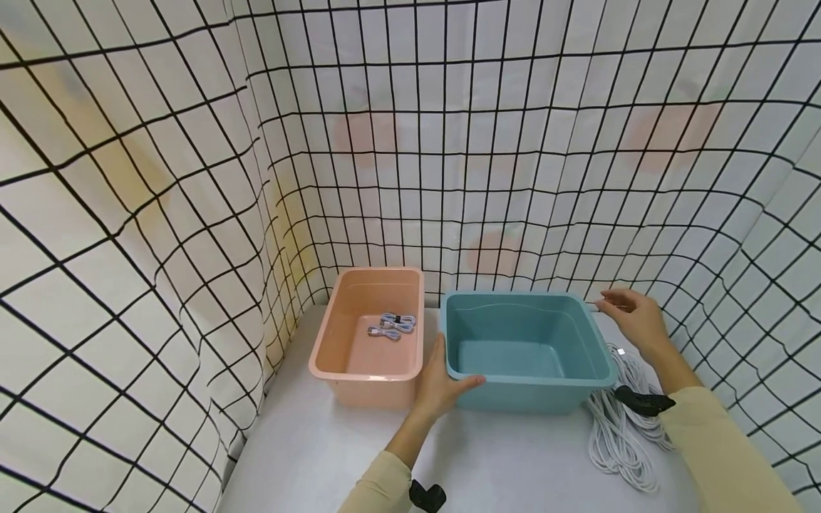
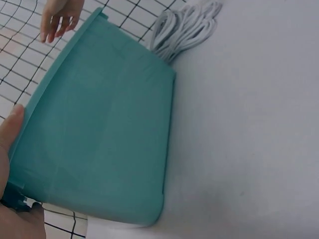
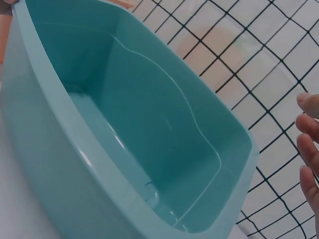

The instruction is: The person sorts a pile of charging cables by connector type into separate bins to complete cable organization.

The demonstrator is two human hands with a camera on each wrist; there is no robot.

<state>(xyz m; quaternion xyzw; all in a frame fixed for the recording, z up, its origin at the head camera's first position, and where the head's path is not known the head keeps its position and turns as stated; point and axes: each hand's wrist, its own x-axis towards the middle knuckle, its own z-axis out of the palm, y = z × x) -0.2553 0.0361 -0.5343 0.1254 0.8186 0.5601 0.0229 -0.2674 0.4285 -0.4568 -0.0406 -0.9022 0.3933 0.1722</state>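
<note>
A teal plastic bin (image 1: 526,395) stands on the white tabletop with a bare floor inside. My left hand (image 1: 435,385) grips its front left corner, thumb along the front rim and fingers along the left side. In the left wrist view the thumb (image 2: 12,124) lies on the rim. Beyond the bin's right end, my right hand (image 1: 635,324) is raised with its fingers loosely bent. Nothing shows in that hand, and in the right wrist view its fingers (image 3: 310,149) are apart from the bin. Bundles of white cord (image 1: 616,434) lie beside the bin, beneath the right forearm.
To the left stands a peach plastic bin (image 1: 349,356), close against the left hand. Inside it lie small coiled cables (image 1: 393,324) with pale cords. Black wire mesh (image 1: 442,178) in front of white sheeting encloses the back and sides of the table.
</note>
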